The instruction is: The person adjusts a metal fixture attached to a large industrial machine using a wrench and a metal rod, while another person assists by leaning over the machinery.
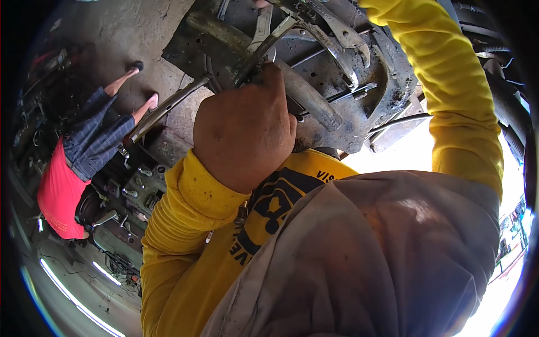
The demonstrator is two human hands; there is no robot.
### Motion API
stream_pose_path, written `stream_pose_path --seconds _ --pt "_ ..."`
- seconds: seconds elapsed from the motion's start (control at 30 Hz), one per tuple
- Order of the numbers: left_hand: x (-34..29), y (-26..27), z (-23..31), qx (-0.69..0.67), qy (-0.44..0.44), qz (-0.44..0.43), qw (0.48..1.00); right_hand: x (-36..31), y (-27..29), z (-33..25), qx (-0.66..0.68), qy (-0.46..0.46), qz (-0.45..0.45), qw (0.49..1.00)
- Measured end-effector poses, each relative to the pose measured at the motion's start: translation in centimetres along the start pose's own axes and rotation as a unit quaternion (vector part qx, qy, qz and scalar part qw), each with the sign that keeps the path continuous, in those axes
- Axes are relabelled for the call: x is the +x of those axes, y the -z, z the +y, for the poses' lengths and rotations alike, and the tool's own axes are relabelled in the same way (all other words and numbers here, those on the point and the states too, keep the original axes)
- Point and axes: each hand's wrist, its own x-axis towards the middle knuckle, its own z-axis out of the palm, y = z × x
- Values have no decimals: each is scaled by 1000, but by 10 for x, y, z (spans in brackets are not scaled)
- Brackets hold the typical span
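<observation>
In the head view, a flat metal bar lay at top centre, its lower end against the top of the left hand, which was curled into a fist at mid-frame; what the fingers closed on was hidden. The right hand could not be made out, so its hold could not be told; its yellow cloth sleeve left at upper right.

One spanner and one adjustable wrench, both bare metal, lay at the top. One round, dull pipe slanted across a dark, scuffed metal plate. At left were one person in red and two thin lights.
</observation>
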Motion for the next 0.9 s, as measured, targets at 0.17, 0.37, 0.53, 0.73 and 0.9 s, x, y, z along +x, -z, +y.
stream_pose_path --seconds 0.17,0.37,0.53,0.73,0.9 --pt "2 5 -1 -5 -3 -19 1000 -12 3 -1 -49 -16 -54 997" --pt "0 4 -3 -43 13 -35 998 -133 -57 -71 115 -218 122 961" --pt "-3 5 5 4 30 -20 999 -157 -42 -77 176 -237 147 944" --pt "1 5 6 21 14 -14 1000 -129 -13 -60 154 -180 196 952" --pt "1 2 8 8 31 -18 999 -99 -6 -34 33 -50 151 987"
